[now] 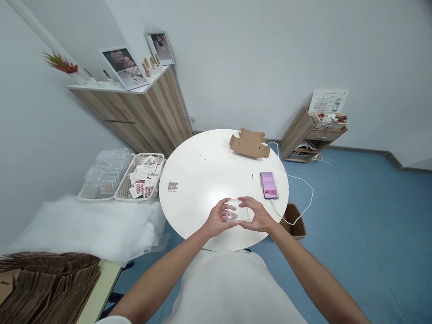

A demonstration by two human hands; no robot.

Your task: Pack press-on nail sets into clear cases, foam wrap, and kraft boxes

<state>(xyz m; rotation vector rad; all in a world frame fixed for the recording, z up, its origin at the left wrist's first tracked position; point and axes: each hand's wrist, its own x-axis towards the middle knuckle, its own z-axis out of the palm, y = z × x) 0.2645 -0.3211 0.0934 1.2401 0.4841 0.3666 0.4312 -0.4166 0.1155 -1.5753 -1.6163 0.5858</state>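
A small clear plastic box [237, 210] is held level between my two hands, above the near part of the round white table [202, 168]. My left hand [218, 219] grips its left side, fingers and thumb curled round the edge. On the opposite side my right hand [257, 215] pinches it between thumb and fingers. The fingers of my left hand show through the clear plastic. To the left on the table lies a card of press-on nails [173, 186]. An unfolded brown cardboard box [250, 143] rests at the back of the table.
A phone [269, 185] with a white cable [309, 198] lies at the table's right. Left of the table stand a basket of cards [122, 183] and a stack of clear boxes [107, 173]. A brown bin [297, 219] sits on the floor at right.
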